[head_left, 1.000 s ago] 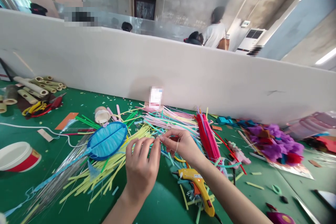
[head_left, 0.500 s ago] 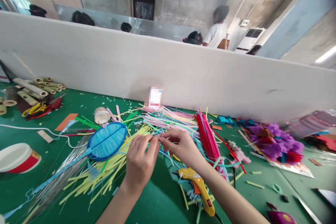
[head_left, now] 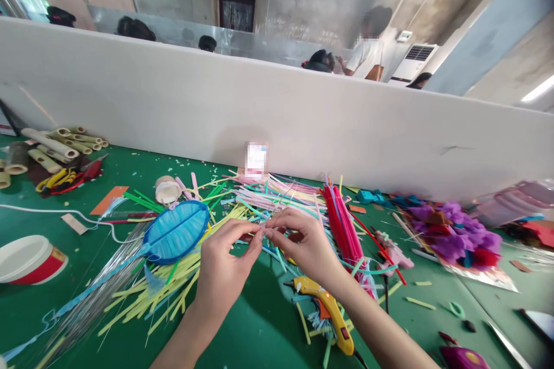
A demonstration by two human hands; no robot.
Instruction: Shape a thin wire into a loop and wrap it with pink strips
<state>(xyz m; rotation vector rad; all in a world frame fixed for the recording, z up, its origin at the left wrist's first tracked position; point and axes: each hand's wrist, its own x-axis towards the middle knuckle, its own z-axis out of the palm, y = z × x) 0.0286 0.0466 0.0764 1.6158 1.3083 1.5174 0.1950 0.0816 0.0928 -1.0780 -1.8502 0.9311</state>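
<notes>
My left hand (head_left: 225, 256) and my right hand (head_left: 303, 239) meet above the middle of the green table (head_left: 234, 328). On each, thumb and index finger are pinched, and the fingertips nearly touch. What lies between them is too small to make out; it may be thin and pale. Left of my left hand lies a blue leaf-shaped piece (head_left: 177, 233) with a dark blue rim, over a pile of yellow-green strips (head_left: 160, 294). Below my right hand rests a yellow glue gun (head_left: 326, 311). A bundle of red and pink pipe cleaners (head_left: 344, 222) lies to the right.
Bamboo tubes (head_left: 52, 144) and yellow-handled pliers (head_left: 60, 180) lie at the far left, a paper cup (head_left: 32, 262) nearer. Purple crumpled material (head_left: 454, 230) sits at right. A white partition (head_left: 277, 104) bounds the table; people are beyond it.
My left hand has turned, so its thumb now shows and its fingers point more to the right. My right hand has shifted slightly. Beyond the partition, a standing person has moved right.
</notes>
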